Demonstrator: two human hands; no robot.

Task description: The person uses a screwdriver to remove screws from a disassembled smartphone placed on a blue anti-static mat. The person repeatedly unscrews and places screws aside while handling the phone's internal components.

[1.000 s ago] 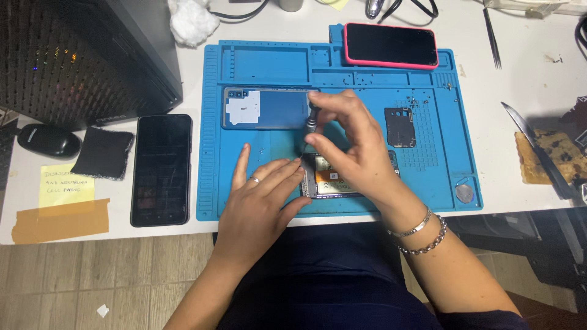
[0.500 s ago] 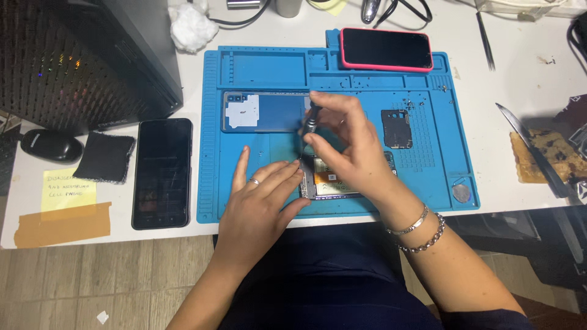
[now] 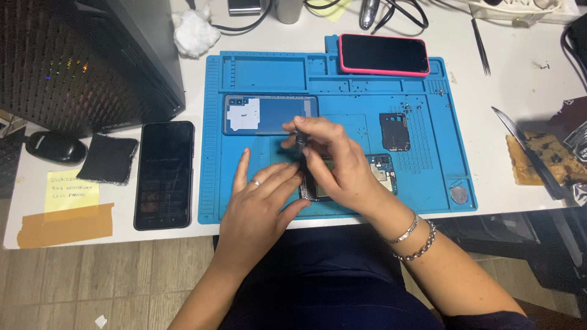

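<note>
On a blue work mat (image 3: pixel 367 79) lies an opened phone (image 3: pixel 382 171) with its circuit board showing, mostly hidden under my hands. My right hand (image 3: pixel 336 162) grips a small dark screwdriver (image 3: pixel 301 142) held upright over the phone's left part. My left hand (image 3: pixel 263 198) rests flat on the mat with fingers spread, steadying the phone's left edge. A blue phone back cover (image 3: pixel 263 114) lies just beyond my hands. A small dark inner plate (image 3: pixel 394 131) sits to the right of them.
A phone in a pink case (image 3: pixel 384 55) lies at the mat's far edge. A black phone (image 3: pixel 164 174), a dark cloth (image 3: pixel 109 159), a mouse (image 3: pixel 55 146) and a yellow note (image 3: pixel 72 189) lie left. A knife (image 3: pixel 529 153) and a computer case (image 3: pixel 85 61) flank the desk.
The camera view has shifted slightly. Both hands stay on the opened phone, the right one still holding the screwdriver upright.
</note>
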